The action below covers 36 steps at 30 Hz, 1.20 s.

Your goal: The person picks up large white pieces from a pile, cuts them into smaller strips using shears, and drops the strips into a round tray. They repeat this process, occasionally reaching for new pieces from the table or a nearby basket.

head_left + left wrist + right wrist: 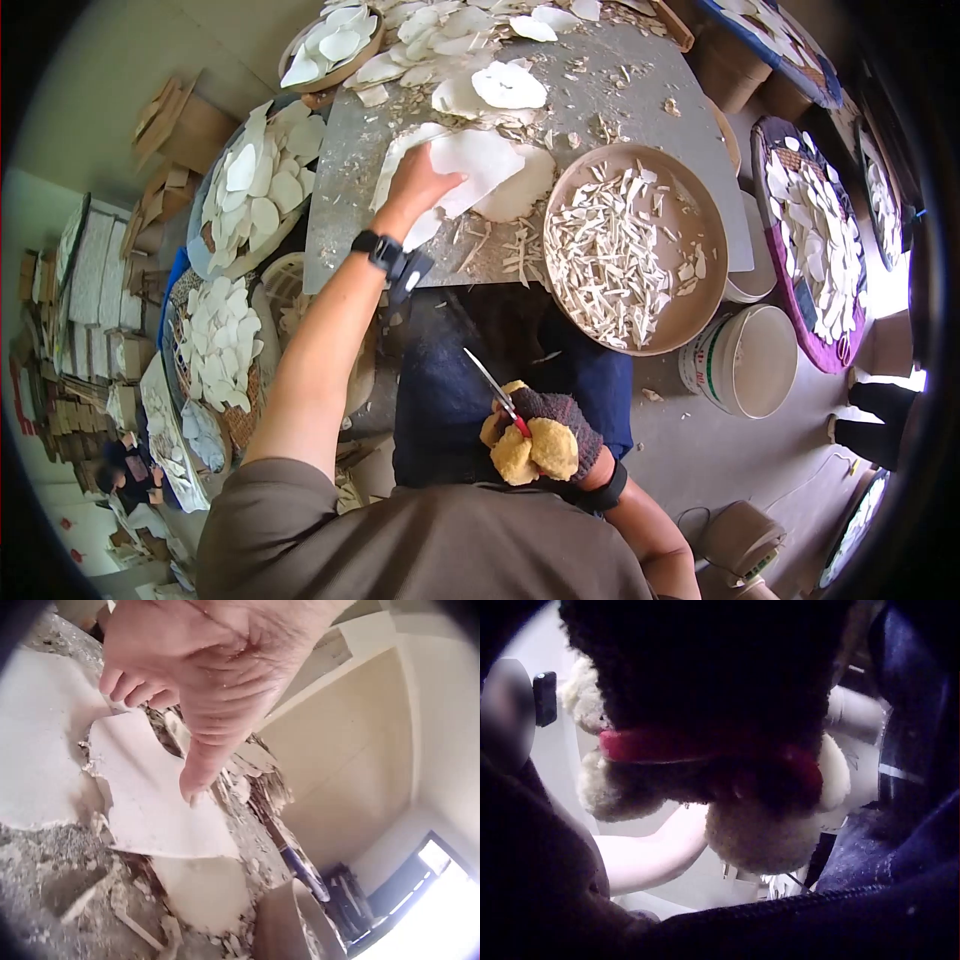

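Observation:
My bare left hand [415, 185] holds a thin, pale flat sheet [478, 165] over the grey tabletop [360, 240], its thumb across the top face. Up close in the left wrist view, the sheet [157, 795] has a ragged edge, and the fingertips sit at its upper edge. Other pale sheets [520, 185] lie under and around it. Above my lap, my right hand [560, 415], in a dark knitted glove, grips scissors [490, 380] with red handles and yellow spongy padding [550, 450]. The blades point up and left; the right wrist view is dark around the handles.
A round tray [705, 270] of narrow white strips overhangs the table's front right corner, above a white bucket [765, 360]. Crumbs and more sheets [430, 40] cover the back of the table. Baskets of pale sheets [220, 340] flank both sides; another person [130, 470] is at far left.

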{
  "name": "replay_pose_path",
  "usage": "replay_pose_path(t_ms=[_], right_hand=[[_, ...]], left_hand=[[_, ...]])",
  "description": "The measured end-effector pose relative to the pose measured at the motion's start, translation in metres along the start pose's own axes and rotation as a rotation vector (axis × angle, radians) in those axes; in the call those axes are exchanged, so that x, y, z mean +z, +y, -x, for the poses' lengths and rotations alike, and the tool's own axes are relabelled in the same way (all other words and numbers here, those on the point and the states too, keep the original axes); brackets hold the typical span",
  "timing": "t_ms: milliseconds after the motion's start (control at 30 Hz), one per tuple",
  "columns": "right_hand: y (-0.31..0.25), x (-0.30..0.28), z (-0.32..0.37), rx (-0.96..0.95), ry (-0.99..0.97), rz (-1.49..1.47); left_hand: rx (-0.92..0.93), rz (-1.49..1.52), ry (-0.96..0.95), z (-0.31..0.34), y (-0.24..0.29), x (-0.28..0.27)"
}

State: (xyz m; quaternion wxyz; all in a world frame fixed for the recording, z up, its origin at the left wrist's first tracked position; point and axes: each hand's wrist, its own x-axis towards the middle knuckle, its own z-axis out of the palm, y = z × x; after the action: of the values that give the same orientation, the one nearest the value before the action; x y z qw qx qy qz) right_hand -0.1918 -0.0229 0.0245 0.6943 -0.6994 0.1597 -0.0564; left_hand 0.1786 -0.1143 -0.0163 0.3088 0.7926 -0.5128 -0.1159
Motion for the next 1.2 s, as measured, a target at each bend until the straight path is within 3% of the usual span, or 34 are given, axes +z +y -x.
replay_pose_path(t_ms=[67,200,300,400,567,600,667,700,800,967,1033,1100,1200], right_hand=[[-0.013,-0.001,-0.002,0.061,-0.003,0.011],[0.011,0.001,-0.001,-0.139,0.026,0.192],[0.018,0.006,0.000,-0.112,0.052,0.142],[0.024,0.008,-0.002,-0.064,0.016,0.055],[0.017,0.004,-0.002,-0.044,-0.017,0.047],[0.020,0.004,-0.001,0.091,-0.003,-0.162],[0.026,0.005,0.000,0.361,0.022,-0.587],[0.026,0.005,0.002,0.063,0.088,-0.101],[0.061,0.006,0.006,0.036,0.134,-0.455],[0.044,-0.002,0.002,-0.103,0.194,-0.102],[0.061,-0.001,0.002,-0.052,0.242,-0.428],[0.080,-0.003,-0.002,0.072,0.276,-0.862],[0.093,-0.002,-0.009,-0.249,0.201,-1.196]], left_hand=[[-0.068,-0.132,-0.039,-0.015,-0.016,0.008],[-0.157,-0.393,-0.143,-0.021,0.010,-0.003],[-0.125,-0.375,-0.144,-0.028,-0.012,-0.002],[-0.186,-0.151,-0.177,-0.034,-0.028,-0.010],[-0.401,0.736,-0.266,-0.021,-0.025,-0.037],[-0.423,0.889,-0.274,-0.016,-0.019,-0.043],[-0.343,0.765,-0.184,0.003,0.006,-0.056],[-0.286,0.715,-0.151,0.013,0.017,-0.061],[-0.217,0.614,-0.100,0.048,0.033,-0.058],[-0.200,0.497,-0.053,0.087,-0.001,-0.021],[-0.206,0.536,-0.027,0.099,0.004,-0.018],[-0.266,0.797,0.019,0.117,0.026,-0.019],[-0.329,1.018,0.025,0.142,0.055,-0.024]])
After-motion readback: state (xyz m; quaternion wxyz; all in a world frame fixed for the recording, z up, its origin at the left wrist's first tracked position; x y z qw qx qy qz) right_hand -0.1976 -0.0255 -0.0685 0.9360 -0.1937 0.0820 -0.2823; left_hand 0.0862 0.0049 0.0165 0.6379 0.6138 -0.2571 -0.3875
